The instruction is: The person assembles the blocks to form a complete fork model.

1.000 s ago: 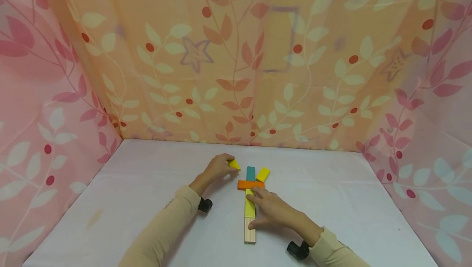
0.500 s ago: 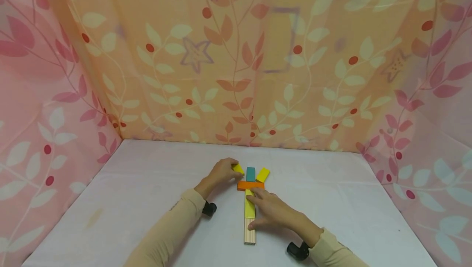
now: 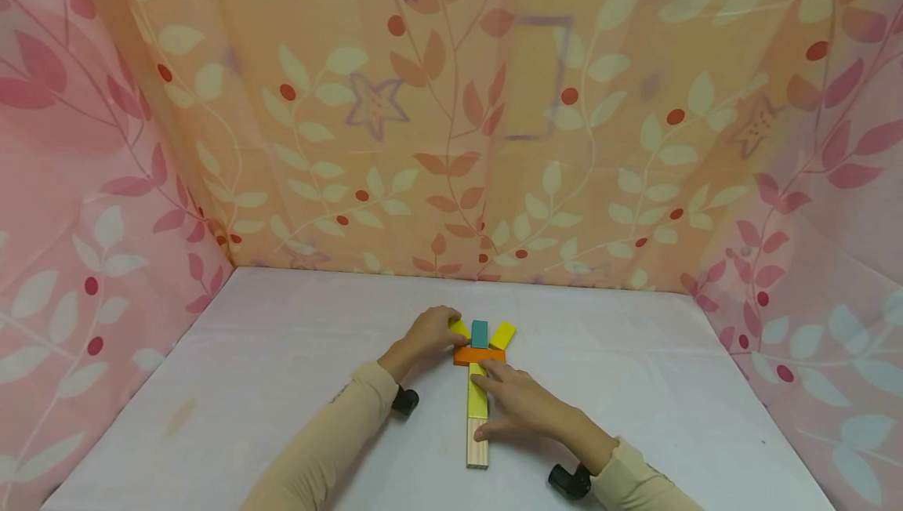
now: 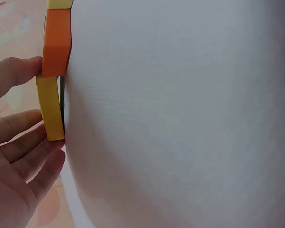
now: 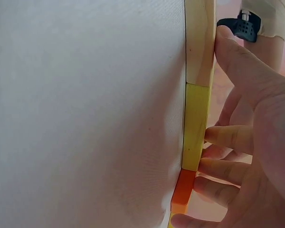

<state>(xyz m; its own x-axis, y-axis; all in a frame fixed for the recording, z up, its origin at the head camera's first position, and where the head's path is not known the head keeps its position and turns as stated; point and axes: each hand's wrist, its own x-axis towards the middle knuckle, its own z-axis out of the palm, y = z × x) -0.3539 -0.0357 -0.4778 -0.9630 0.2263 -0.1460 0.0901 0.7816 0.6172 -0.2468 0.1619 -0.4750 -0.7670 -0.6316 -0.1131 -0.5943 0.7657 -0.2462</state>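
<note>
My left hand [image 3: 426, 336] pinches a small yellow block [image 3: 458, 327] between thumb and fingers, just left of an upright-lying teal block [image 3: 480, 335]. In the left wrist view the held yellow block [image 4: 49, 108] meets the end of the orange block [image 4: 57, 45]. The orange block [image 3: 463, 356] lies crosswise below the teal one, and another yellow block [image 3: 503, 335] slants off to its right. A light yellow block [image 3: 476, 404] and a plain wood block [image 3: 477, 454] run in line toward me. My right hand [image 3: 531, 405] rests loosely along them, fingertips at their edges.
All the blocks lie on a white-covered table [image 3: 282, 385]. Floral curtains [image 3: 451, 143] enclose the back and both sides. Each wrist carries a small black camera [image 3: 570, 481].
My left hand has moved right and slightly nearer, bringing the yellow block up beside the teal and orange blocks. The right hand stays in place.
</note>
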